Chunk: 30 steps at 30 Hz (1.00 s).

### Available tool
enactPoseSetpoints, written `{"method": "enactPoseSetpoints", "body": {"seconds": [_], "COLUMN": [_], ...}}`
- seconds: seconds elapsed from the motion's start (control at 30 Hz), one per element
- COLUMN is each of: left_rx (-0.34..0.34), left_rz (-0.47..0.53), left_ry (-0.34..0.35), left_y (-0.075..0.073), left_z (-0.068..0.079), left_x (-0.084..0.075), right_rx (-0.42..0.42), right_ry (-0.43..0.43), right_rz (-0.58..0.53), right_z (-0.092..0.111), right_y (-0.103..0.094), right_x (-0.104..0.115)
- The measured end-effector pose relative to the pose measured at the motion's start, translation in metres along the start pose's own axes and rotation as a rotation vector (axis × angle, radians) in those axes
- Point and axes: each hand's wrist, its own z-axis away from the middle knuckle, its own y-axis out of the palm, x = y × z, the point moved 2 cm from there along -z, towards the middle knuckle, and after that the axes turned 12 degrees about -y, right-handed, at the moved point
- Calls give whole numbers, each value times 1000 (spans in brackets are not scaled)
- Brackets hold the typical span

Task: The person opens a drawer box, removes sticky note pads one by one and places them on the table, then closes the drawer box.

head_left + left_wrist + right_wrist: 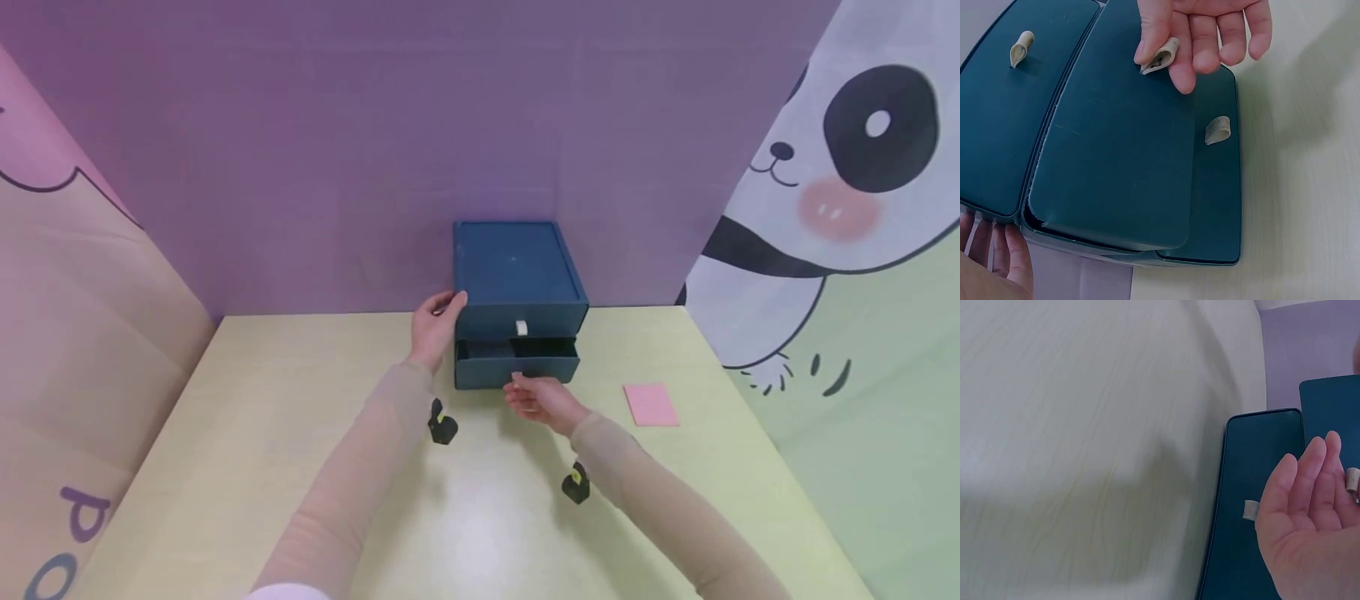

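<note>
While the drawer cabinet [517,265] is touched by the left hand [432,332], fingers loosely extended, the open middle drawer [1110,156]'s pull tab [1171,47] is pinched by the right hand [546,402].

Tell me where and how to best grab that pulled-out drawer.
The drawer is probably best held by the pale loop midway along its flat front. Come from the front and pinch between thumb and finger, as the right hand does: the small loop juts outward.
</note>
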Motion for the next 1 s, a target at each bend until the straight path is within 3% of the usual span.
{"method": "enactPoseSetpoints", "body": {"seconds": [1.0], "left_rx": [-6], "left_rz": [28], "left_ry": [-17], "left_y": [1], "left_z": [0], "left_x": [0], "right_rx": [-2], "right_ry": [23], "right_rz": [30], "right_z": [7], "right_y": [1], "right_x": [-2]}}
